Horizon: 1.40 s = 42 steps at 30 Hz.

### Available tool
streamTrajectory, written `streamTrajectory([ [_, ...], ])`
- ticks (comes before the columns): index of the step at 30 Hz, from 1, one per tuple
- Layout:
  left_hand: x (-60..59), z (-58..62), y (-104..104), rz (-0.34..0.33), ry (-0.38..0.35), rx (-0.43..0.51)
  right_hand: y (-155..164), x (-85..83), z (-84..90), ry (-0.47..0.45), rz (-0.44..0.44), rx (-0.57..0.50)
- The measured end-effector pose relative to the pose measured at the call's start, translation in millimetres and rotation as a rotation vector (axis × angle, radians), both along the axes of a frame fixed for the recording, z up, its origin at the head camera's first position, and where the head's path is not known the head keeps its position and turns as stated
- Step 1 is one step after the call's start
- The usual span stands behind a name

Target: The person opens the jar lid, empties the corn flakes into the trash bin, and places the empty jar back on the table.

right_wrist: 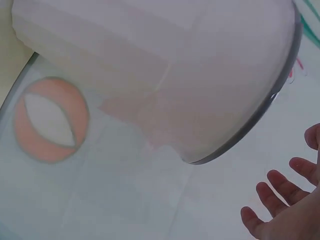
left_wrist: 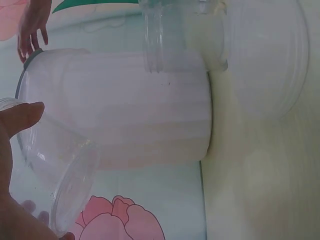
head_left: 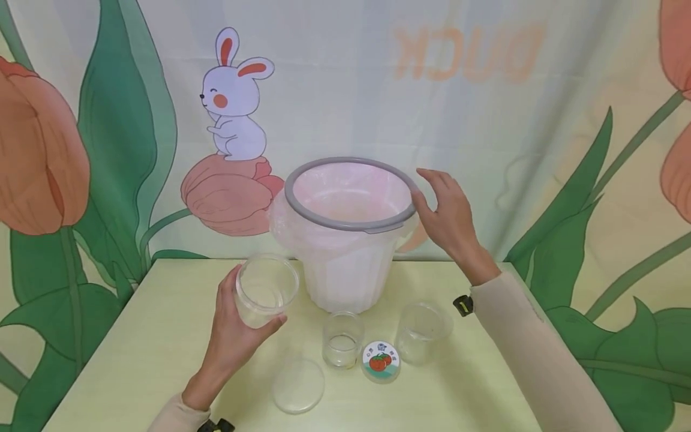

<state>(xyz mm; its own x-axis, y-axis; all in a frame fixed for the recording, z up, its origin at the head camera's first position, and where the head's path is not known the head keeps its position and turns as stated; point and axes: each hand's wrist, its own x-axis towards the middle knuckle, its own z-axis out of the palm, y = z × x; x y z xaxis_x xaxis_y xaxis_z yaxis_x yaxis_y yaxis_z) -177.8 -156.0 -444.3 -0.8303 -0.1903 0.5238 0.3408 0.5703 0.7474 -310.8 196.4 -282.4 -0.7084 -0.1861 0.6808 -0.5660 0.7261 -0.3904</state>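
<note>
My left hand (head_left: 233, 329) grips a clear plastic jar (head_left: 264, 291), its thumb and fingers round the sides and the round opening facing up. The same jar (left_wrist: 62, 172) shows tilted in the left wrist view, with nothing visible inside. My right hand (head_left: 449, 213) is raised beside the right rim of a white bin (head_left: 348, 270) with a grey ring. Its fingers are spread and relaxed, holding nothing. In the right wrist view, a gap shows between these fingers (right_wrist: 272, 195) and the bin's ring (right_wrist: 260, 117). A thin see-through liner (head_left: 286, 225) hangs over the bin's edge.
On the pale yellow table (head_left: 162, 336) in front of the bin are a small clear jar (head_left: 343, 341), a larger clear jar (head_left: 423, 333), a round lid with a fruit picture (head_left: 381, 362) and a clear round lid (head_left: 299, 386). A printed curtain (head_left: 345, 96) hangs behind.
</note>
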Motion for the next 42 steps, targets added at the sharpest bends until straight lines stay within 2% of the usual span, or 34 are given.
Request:
streamTrajectory([
  [7, 0.6, -12.5, -6, 0.019, -0.026, 0.004, 4, 30.5, -7.5, 0.062, 0.069, 0.071],
  [15, -1.4, -23.7, -9, 0.038, -0.061, 0.019, 6, 51.9, -19.6, 0.087, 0.121, 0.148],
  [22, -5.0, -32.9, -7, 0.039, -0.12, 0.029, 0, 71.5, -33.8, 0.11, 0.185, 0.242],
  [28, -6.7, -43.0, -4, 0.023, -0.191, 0.045, -1, 88.5, -46.5, 0.083, 0.206, 0.3],
  [33, -6.0, -50.9, -3, 0.002, -0.216, 0.042, 1, 98.9, -56.5, 0.052, 0.212, 0.347],
  [42, -1.4, -67.2, -2, 0.005, -0.256, 0.007, 3, 116.8, -82.3, -0.039, 0.227, 0.419],
])
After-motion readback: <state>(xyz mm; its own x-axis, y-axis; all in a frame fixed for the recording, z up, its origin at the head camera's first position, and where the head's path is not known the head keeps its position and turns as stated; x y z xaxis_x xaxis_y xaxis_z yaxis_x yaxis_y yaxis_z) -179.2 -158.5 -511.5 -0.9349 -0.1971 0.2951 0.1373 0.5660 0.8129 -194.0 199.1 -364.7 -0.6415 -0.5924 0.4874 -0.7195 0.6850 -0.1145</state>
